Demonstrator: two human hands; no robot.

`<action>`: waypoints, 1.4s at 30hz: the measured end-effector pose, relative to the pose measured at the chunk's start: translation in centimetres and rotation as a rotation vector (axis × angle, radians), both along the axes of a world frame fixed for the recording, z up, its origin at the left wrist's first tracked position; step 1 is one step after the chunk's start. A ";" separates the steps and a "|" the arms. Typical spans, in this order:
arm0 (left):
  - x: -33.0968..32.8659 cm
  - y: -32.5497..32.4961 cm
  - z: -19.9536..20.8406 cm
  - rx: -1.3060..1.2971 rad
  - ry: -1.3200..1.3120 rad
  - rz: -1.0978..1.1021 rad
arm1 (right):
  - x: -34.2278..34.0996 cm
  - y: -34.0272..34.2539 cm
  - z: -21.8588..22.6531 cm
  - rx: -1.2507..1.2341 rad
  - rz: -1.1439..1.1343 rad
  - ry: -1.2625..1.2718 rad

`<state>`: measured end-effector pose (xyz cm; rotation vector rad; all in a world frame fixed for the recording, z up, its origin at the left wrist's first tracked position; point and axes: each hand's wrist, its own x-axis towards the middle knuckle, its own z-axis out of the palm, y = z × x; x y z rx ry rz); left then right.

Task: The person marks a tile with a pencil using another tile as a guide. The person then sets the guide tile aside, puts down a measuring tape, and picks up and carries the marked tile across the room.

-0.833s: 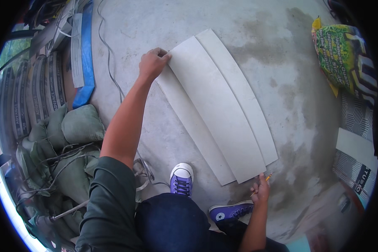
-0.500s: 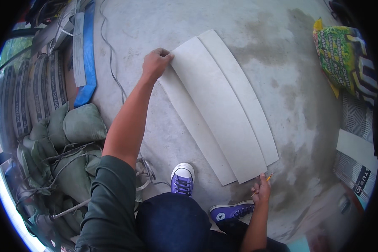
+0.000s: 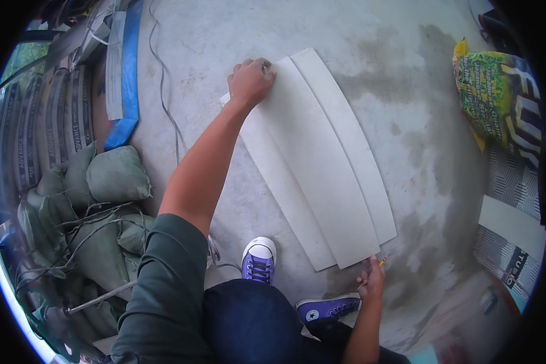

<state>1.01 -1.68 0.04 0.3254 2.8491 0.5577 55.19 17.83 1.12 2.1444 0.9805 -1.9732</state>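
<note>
Three long off-white boards lie overlapped on the floor like a fan. The middle board point(image 3: 321, 151) rests on top, partly covering the left board point(image 3: 285, 200) and the right board point(image 3: 352, 133). My left hand point(image 3: 252, 82) is at the far left corner of the middle board, its fingers bent over the edge; the fingertips are partly hidden. At the near right corner of that same board, my right hand point(image 3: 372, 279) holds a yellow pencil point(image 3: 382, 261) in closed fingers. One finger of it reaches the board's corner.
Green sandbags point(image 3: 118, 173) with cords are piled at left, near dark ribbed rolls point(image 3: 54, 121) and a blue strip point(image 3: 126, 79). A cable point(image 3: 162, 73) runs along the floor. At right lie a colourful bag point(image 3: 494, 97) and patterned boxes point(image 3: 509, 182). My purple shoes point(image 3: 259, 264) stand close to the boards.
My left hand has shifted right along the far edge of the middle board and turned over it. My right hand still holds the pencil at the near corner. The whole view has shifted slightly.
</note>
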 end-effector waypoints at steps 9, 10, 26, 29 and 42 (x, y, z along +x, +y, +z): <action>-0.5 2.6 -1.5 0.063 -0.021 0.093 | 0.2 0.6 0.5 0.125 -0.036 -0.089; -0.6 2.6 -1.6 0.061 -0.021 0.092 | 0.1 0.5 0.5 0.123 -0.036 -0.089; -0.9 3.0 -0.7 0.029 -0.157 0.075 | -2.2 3.2 2.0 0.384 -0.233 -0.107; -1.5 2.1 -0.8 0.001 -0.168 0.043 | -5.0 5.2 2.8 0.479 -0.197 0.086; -2.4 1.6 -1.5 0.260 -0.322 -0.022 | -23.5 4.5 3.6 0.581 0.446 0.437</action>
